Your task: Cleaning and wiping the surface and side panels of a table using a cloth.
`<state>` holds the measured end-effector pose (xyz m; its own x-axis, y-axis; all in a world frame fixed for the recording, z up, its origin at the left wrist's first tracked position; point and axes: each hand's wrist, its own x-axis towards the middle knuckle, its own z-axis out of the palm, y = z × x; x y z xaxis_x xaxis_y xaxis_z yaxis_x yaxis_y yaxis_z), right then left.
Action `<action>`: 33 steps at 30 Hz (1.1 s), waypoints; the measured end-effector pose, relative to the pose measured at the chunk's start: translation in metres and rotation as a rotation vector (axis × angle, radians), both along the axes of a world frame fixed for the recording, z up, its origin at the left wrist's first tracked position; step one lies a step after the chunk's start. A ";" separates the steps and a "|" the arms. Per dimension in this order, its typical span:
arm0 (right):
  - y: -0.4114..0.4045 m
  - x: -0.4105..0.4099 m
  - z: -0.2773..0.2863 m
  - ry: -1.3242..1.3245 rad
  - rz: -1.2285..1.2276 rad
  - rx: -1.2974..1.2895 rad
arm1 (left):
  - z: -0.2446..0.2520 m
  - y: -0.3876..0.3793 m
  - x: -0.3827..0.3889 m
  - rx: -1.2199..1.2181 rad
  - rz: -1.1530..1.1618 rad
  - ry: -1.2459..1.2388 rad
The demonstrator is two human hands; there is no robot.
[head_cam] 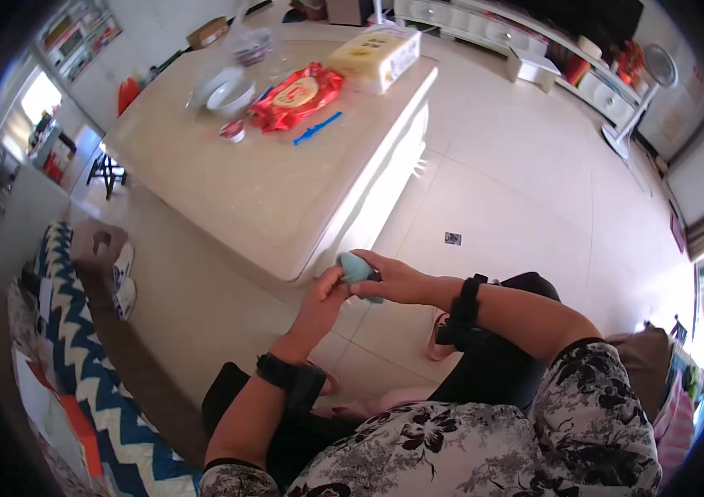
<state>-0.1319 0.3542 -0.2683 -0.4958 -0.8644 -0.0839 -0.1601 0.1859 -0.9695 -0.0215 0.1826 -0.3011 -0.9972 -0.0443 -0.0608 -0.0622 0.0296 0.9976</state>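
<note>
Both hands meet just off the table's near corner. A small pale-blue item, perhaps folded cloth, is held between them; its exact kind is unclear. My left hand [322, 304] grips the pale-blue item [355, 267] from the left side. From the right, my right hand [398, 281] has its thumb and fingers around the same item, and something dark shows by its palm. On the table [252, 186] lie a red snack package [297, 96], a blue strip [317, 128] and a small cup [232, 130] with a red-patterned lid.
White bowls [230, 96] and a tissue pack [376, 56] stand towards the table's far side. A small dark card [453, 238] lies on the tiled floor. A zigzag-patterned cover [103, 385] is at left; a standing fan [638, 99] is at upper right.
</note>
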 end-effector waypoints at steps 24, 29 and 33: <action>-0.057 -0.034 -0.017 0.299 -0.604 -0.255 | 0.066 -0.062 -0.091 -1.276 0.242 0.319; -0.050 -0.014 -0.042 0.338 -0.150 -0.162 | 0.071 -0.059 -0.092 -1.272 0.235 0.297; -0.044 -0.021 -0.074 0.349 0.035 0.193 | 0.071 -0.059 -0.090 -1.270 0.245 0.261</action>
<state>-0.1527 0.3102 -0.3424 -0.4941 -0.8658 -0.0784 -0.4828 0.3483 -0.8035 -0.1119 0.1235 -0.2304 -0.9312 -0.1068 0.3486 -0.0107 0.9637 0.2668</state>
